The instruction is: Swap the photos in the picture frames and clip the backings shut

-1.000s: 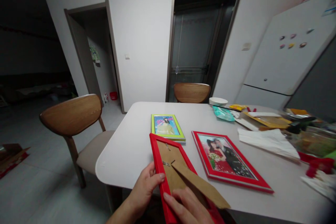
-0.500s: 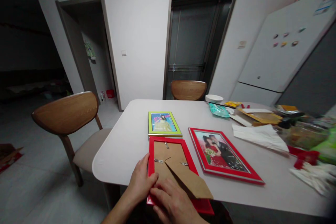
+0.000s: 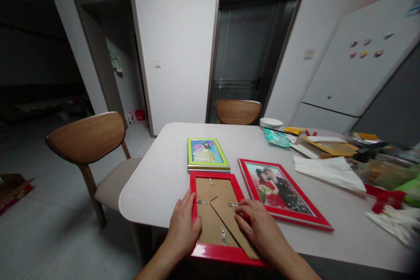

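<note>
A red picture frame (image 3: 216, 251) lies face down at the table's near edge, its brown backing board (image 3: 218, 190) showing. My left hand (image 3: 183, 223) grips its left side, with the thumb over the rim. My right hand (image 3: 260, 227) is at the right side, fingers curled over the rim, fingertips at the right metal clip (image 3: 233, 204). Other metal clips sit at the top (image 3: 211, 181), left (image 3: 202, 202) and bottom (image 3: 223, 236). The brown stand flap (image 3: 234, 227) lies against the backing, partly under my right hand.
Beyond it lies a green-framed picture (image 3: 206, 153); to the right, a red-framed couple's photo (image 3: 284, 190). Farther right are white paper (image 3: 328, 170), a teal packet (image 3: 276, 138), a white bowl (image 3: 271, 123) and a clear container (image 3: 382, 170). A wooden chair (image 3: 88, 140) stands left.
My right hand has moved from the frame's lower left to its right side. The stand flap, raised before, now lies down, and the bottom clip shows. My left hand stays on the left side.
</note>
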Demonstrator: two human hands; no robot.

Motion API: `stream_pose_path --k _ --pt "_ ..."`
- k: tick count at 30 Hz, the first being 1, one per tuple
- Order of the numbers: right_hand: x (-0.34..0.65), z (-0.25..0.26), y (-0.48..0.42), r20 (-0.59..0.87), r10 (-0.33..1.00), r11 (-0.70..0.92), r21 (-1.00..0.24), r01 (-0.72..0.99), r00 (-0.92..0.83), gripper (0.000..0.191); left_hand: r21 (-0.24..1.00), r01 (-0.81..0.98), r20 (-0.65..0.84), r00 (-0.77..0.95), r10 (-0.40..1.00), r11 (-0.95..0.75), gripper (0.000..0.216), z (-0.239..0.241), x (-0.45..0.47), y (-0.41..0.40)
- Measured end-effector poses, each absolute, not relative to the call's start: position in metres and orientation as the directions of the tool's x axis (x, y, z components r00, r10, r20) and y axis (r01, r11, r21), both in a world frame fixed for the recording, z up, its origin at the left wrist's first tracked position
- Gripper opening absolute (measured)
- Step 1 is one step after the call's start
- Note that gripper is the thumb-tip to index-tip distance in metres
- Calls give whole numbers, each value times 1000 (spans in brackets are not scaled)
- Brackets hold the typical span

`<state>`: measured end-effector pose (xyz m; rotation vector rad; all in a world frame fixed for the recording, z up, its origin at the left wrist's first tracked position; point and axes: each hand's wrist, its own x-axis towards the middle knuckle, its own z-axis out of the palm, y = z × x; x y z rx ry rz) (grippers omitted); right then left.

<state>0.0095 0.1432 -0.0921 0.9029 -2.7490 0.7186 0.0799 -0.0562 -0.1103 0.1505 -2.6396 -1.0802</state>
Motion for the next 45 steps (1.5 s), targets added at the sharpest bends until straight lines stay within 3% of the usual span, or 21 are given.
stream_pose_path --k 6,13,20,25,36,45 --pt "-11 -90 139 230 -500 766 -331 -550 -835 23 657 16 226 -958 -177 754 54 -108 80 -56" --pt "-20 -90 132 242 -481 814 -235 -531 -843 22 688 25 235 -953 -190 725 56 -109 80 -57" --pt "-3 -83 106 330 -557 689 -328 -646 -762 26 685 39 263 -944 -197 727 56 -114 80 -57" --pt "5 -80 64 253 -668 615 -342 -711 -700 20 685 30 259 -944 -204 728 52 -113 79 -56" --pt "-20 -88 72 271 -558 723 -305 -620 -784 29 650 21 251 -950 -188 759 55 -111 81 -54" --pt "-43 -94 65 205 -481 796 -305 -523 -852 32 630 30 255 -952 -170 776 55 -113 80 -56"
